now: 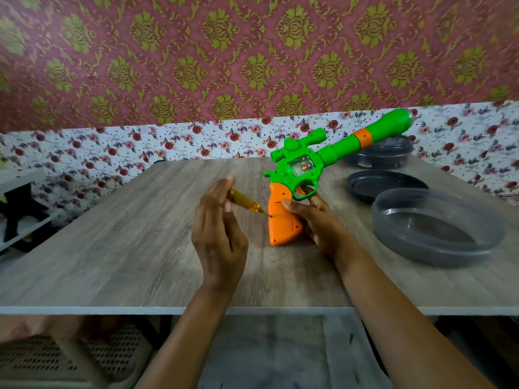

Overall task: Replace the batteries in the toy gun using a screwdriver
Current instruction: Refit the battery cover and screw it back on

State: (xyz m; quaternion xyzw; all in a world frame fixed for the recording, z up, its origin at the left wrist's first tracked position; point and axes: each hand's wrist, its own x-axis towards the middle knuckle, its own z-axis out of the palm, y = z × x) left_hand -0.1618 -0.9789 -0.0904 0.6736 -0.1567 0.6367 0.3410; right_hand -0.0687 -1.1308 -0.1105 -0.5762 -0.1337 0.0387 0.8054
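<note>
Head view: we hold the toy gun (306, 164) butt down on the wooden table (112, 248), barrel slanting up to the right. Our right hand (317, 220) curls round the orange grip, thumb laid across it. Our left hand (219, 231) pinches the yellow screwdriver (244, 202), whose tip meets the grip's left edge. Grey bowls (438, 228) lie at right.

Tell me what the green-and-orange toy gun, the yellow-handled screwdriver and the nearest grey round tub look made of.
Green-and-orange toy gun: moulded opaque plastic, glossy, with a clear window. Yellow-handled screwdriver: translucent amber plastic handle; shaft probably metal, too blurred to confirm. Nearest grey round tub: smoky, seemingly translucent plastic, its floor showing through the wall.
</note>
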